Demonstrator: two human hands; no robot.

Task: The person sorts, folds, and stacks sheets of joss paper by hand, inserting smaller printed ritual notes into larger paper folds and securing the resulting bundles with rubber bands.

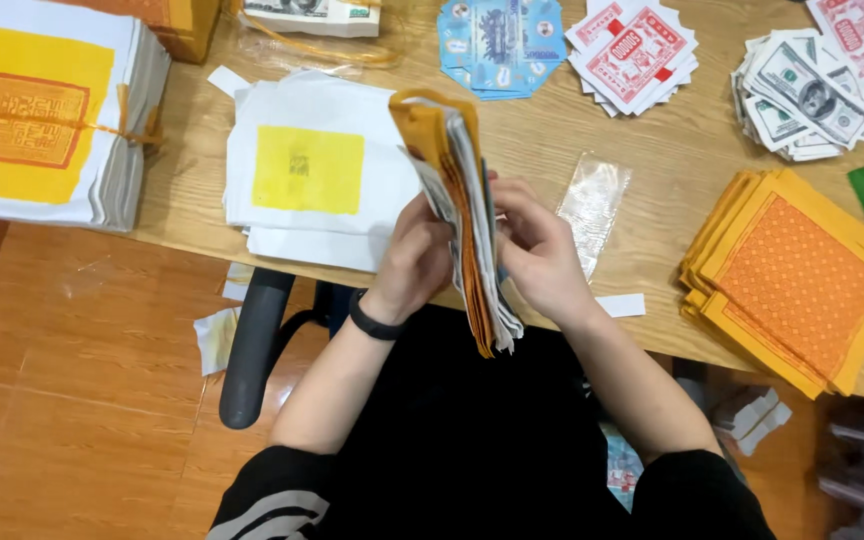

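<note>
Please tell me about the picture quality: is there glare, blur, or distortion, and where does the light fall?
Head view: the light is soft and even, with only faint shadows; the clear plastic sleeve shows mild glare; the folded paper bundle between the left hand and right hand looks slightly blurred; the wooden table edge bows a little, suggesting wide-lens distortion.

Person's wearing a black top with the sleeves sitting up near the elbows, so both forearms are showing bare, and the left sleeve is sporting a few pale grey diagonal stripes down by the bottom edge of the shot. The left hand (pixel 414 262) is wearing a plain black band snug round the wrist, looking like a fitness tracker or a hair tie, hard to tell. The right hand (pixel 540 250) isn't wearing anything, and the lap's looking all black too.
</note>
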